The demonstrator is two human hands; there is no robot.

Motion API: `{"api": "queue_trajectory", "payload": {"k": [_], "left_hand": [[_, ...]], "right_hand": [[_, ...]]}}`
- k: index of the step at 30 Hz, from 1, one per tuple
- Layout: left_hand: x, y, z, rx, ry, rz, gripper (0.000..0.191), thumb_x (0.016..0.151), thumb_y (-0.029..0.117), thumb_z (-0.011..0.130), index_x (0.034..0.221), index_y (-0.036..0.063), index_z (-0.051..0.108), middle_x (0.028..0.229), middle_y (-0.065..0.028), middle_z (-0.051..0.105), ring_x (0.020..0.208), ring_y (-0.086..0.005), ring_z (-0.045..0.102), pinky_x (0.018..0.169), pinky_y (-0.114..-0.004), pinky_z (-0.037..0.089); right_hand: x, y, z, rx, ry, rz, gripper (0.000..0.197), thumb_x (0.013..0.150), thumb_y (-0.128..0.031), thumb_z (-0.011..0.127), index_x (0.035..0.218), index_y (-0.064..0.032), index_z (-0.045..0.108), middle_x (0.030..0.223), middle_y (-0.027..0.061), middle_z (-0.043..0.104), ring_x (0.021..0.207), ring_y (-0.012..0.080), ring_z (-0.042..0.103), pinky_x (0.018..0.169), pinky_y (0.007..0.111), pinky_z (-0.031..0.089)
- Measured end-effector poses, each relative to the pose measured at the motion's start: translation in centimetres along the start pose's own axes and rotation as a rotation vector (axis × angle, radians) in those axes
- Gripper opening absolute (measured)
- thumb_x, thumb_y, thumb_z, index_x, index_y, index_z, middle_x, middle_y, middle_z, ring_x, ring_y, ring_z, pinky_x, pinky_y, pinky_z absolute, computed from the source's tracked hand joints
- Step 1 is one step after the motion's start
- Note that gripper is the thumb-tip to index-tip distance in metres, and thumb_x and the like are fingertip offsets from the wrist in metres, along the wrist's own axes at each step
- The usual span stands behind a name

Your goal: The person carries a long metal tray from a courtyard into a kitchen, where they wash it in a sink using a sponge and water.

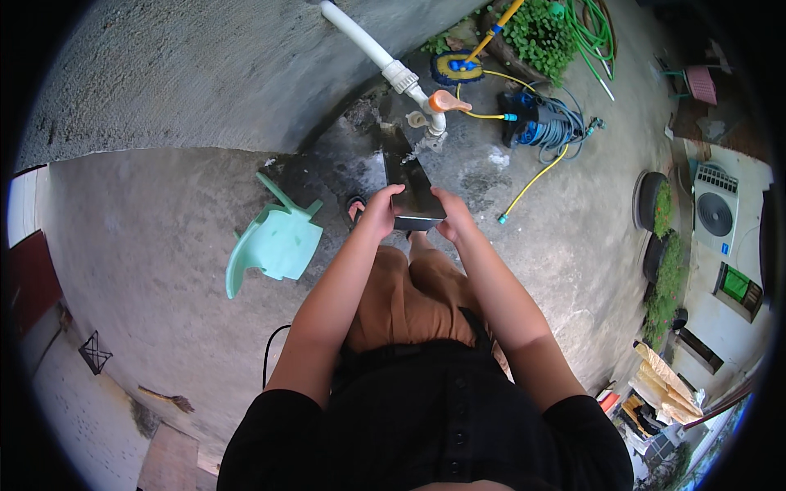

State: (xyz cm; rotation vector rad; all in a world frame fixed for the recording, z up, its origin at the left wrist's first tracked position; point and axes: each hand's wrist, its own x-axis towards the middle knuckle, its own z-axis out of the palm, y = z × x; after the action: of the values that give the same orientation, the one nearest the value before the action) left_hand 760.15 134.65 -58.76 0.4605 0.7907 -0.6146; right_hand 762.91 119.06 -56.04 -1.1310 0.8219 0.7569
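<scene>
Between my hands is a long dark rectangular tray or trough [419,195], its near end toward me and its far end below a white plastic faucet [437,126]. My left hand [384,212] grips the trough's left side near the close end, thumb over the rim. On the opposite side my right hand [452,213] holds the rim in the same way. The faucet has an orange lever handle [448,102] and hangs from a white PVC pipe [359,37]. Some water appears to splash near the spout and into the trough. What my fingers do underneath is hidden.
A mint-green plastic chair [282,239] stands on the concrete floor to the left. At right are a pressure washer with a coiled hose [543,123], a yellow hose [537,181] and a mop head [457,66]. A rough concrete wall [202,73] rises ahead. Tire planters [654,202] line the far right.
</scene>
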Motion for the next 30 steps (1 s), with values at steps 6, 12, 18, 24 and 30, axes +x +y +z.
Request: {"api": "queue_trajectory", "payload": {"k": [6, 12, 18, 24, 30], "left_hand": [[1.9, 1.9, 1.5, 0.032, 0.099, -0.002, 0.027, 0.079, 0.028, 0.061, 0.099, 0.0089, 0.06, 0.092, -0.0072, 0.064, 0.082, -0.0216, 0.061, 0.078, -0.036, 0.048], [5.2, 3.5, 1.9, -0.038, -0.006, -0.007, 0.031, 0.084, 0.029, 0.057, 0.103, 0.0054, 0.059, 0.097, -0.01, 0.064, 0.087, -0.0221, 0.062, 0.08, -0.035, 0.048], [7.7, 4.6, 3.4, -0.086, -0.063, 0.074, 0.031, 0.086, 0.026, 0.055, 0.105, 0.0027, 0.056, 0.1, -0.0116, 0.063, 0.089, -0.0249, 0.062, 0.08, -0.039, 0.049], [10.0, 5.1, 3.4, -0.092, 0.019, 0.12, 0.025, 0.084, 0.022, 0.054, 0.102, 0.0042, 0.058, 0.094, -0.0083, 0.064, 0.086, -0.0209, 0.062, 0.079, -0.034, 0.049], [11.7, 5.6, 2.1, -0.129, -0.07, 0.148, 0.024, 0.086, 0.023, 0.054, 0.102, 0.0052, 0.058, 0.098, -0.0082, 0.063, 0.09, -0.0203, 0.062, 0.08, -0.034, 0.049]], "right_hand": [[1.9, -2.6, 0.3, -0.174, -0.008, -0.043, 0.023, 0.09, -0.022, 0.044, 0.092, -0.0027, 0.055, 0.078, 0.0072, 0.058, 0.061, 0.0177, 0.056, 0.052, 0.031, 0.046], [1.3, -6.4, 2.6, -0.237, 0.006, -0.112, 0.024, 0.09, -0.022, 0.044, 0.094, -0.0018, 0.056, 0.082, 0.0076, 0.059, 0.066, 0.0175, 0.057, 0.057, 0.032, 0.046], [5.2, -7.8, 1.1, -0.235, -0.037, -0.16, 0.024, 0.09, -0.022, 0.045, 0.094, -0.0017, 0.057, 0.084, 0.0073, 0.059, 0.073, 0.0171, 0.057, 0.064, 0.031, 0.046], [7.9, -8.9, 1.0, -0.176, -0.104, -0.136, 0.025, 0.09, -0.022, 0.045, 0.099, -0.0025, 0.057, 0.09, 0.0074, 0.061, 0.077, 0.0168, 0.058, 0.065, 0.031, 0.046], [8.4, -9.7, 2.4, -0.155, -0.104, -0.108, 0.028, 0.09, -0.022, 0.044, 0.108, -0.0041, 0.056, 0.099, 0.0066, 0.062, 0.086, 0.0183, 0.06, 0.072, 0.032, 0.047]]}}
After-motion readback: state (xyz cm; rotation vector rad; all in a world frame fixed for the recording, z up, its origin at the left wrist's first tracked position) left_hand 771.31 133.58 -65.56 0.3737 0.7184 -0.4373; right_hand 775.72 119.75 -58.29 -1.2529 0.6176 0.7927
